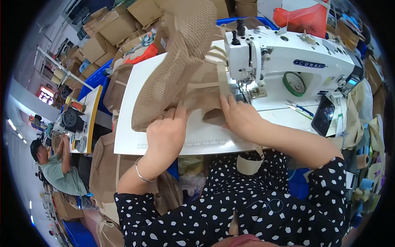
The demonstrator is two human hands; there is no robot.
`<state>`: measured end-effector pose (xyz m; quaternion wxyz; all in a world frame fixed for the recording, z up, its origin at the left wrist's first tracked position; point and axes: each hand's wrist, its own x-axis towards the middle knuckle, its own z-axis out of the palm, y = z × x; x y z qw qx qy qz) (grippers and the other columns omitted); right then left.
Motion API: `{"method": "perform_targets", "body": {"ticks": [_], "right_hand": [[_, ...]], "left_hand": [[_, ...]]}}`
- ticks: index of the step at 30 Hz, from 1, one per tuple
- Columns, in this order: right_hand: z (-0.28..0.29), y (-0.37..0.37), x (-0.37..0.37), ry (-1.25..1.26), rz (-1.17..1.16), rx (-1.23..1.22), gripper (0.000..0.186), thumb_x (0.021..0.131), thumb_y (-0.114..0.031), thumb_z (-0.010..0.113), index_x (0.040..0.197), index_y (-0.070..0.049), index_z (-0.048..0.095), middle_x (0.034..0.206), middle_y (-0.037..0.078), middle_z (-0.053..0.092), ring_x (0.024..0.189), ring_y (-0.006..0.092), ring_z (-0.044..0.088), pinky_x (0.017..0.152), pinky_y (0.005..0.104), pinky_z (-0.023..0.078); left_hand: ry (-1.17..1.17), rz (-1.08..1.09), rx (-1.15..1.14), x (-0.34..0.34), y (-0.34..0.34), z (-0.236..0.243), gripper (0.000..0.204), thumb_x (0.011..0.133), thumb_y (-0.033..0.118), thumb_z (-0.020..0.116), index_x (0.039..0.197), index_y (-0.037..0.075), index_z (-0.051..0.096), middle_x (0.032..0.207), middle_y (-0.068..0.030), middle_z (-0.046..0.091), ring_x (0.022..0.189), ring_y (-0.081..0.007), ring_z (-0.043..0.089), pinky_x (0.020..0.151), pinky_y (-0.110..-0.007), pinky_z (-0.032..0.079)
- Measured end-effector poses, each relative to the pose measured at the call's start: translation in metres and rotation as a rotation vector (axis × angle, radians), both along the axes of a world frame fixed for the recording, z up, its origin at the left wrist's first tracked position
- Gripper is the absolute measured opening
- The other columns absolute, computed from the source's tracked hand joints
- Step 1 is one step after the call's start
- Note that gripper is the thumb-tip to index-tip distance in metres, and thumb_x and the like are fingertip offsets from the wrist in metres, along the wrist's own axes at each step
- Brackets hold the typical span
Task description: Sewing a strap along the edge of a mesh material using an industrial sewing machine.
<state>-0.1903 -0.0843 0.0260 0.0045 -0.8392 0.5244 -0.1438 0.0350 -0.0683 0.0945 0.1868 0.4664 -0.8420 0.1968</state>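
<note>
A brown mesh fabric piece (160, 88) rises in a large fold over the white sewing table, joined or laid against smoother brown cloth (201, 96). My left hand (166, 129) grips the lower edge of the mesh with bent fingers; a bracelet is on that wrist. My right hand (242, 117) has its fingers closed on the edge of the brown cloth, just in front of the needle area. A pale tape strip (222, 78) runs along this edge beside the presser foot (242, 92) of the white sewing machine (288, 57). Part of the cloth beneath my fingers is hidden.
Right of the machine's needle lie thread snips (302, 110) and a black phone (324, 116). A green tape roll (294, 84) stands under the machine arm. Cardboard boxes (117, 29) pile up behind. At left, another person (61, 173) sits by a machine.
</note>
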Motion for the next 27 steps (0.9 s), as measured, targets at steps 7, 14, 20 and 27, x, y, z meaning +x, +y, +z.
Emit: {"method": "perform_targets", "body": {"ticks": [7,14,20,27], "right_hand": [[0.030,-0.019,-0.004,-0.281,-0.180,0.162,0.053,0.086,-0.030,0.072,0.116,0.007,0.049,0.104,0.029,0.065,0.071,0.0422,0.067,0.067,0.0467,0.056],[-0.007,-0.039,0.018,-0.031,0.146,0.320,0.039,0.087,-0.034,0.069,0.103,0.002,0.065,0.113,0.022,0.067,0.107,0.0311,0.065,0.091,0.0437,0.052],[0.019,-0.020,0.029,-0.270,0.577,0.806,0.044,0.090,-0.039,0.066,0.115,-0.002,0.068,0.111,0.023,0.068,0.108,0.0370,0.062,0.094,0.0425,0.049],[0.087,0.022,-0.036,-0.607,0.091,0.433,0.047,0.094,-0.031,0.064,0.127,0.002,0.058,0.113,0.023,0.067,0.101,0.0307,0.068,0.086,0.0415,0.053]], "left_hand": [[0.038,0.093,-0.192,-0.004,-0.003,0.024,0.009,0.091,0.017,0.066,0.092,0.009,0.064,0.078,-0.0106,0.067,0.066,-0.0313,0.064,0.060,-0.040,0.051],[-0.032,0.027,-0.103,-0.022,0.002,0.017,0.014,0.092,0.020,0.065,0.085,0.010,0.060,0.072,-0.0086,0.064,0.063,-0.0287,0.063,0.057,-0.039,0.050],[-0.255,-0.237,0.061,-0.040,0.020,0.009,0.014,0.090,0.019,0.063,0.083,0.010,0.054,0.065,-0.0059,0.060,0.059,-0.0196,0.064,0.049,-0.033,0.049],[-0.274,-0.242,0.179,-0.026,0.013,-0.033,0.006,0.082,0.013,0.059,0.081,0.012,0.054,0.065,-0.0029,0.061,0.053,-0.0186,0.063,0.045,-0.033,0.049]]}}
